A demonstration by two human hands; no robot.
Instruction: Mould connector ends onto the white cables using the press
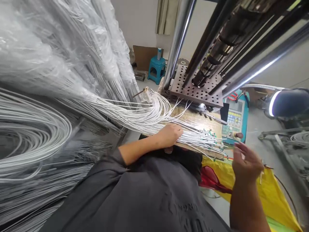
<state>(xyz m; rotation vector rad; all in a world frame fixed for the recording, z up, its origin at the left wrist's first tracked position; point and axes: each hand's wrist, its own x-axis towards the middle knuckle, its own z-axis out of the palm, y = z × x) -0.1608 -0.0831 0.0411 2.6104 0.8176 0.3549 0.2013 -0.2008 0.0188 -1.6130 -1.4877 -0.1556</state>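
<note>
Clamping the white cable bundle [198, 138] that lies across the desk [206, 120], the left hand [170, 135] is curled over it. The right hand [246, 161] hovers spread and empty near the tipped ends. Cables look light, floppy and slippery (best gripped mid-bundle, I'd judge).

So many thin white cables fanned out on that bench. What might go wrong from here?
Only the left hand lies over the white cables, so loose strands might slide off the bench edge toward the yellow bag. The cable ends fan out crossed and could tangle or snag the open right hand. The machine's perforated plate sits close behind the bench; a hand might stray under it.
</note>
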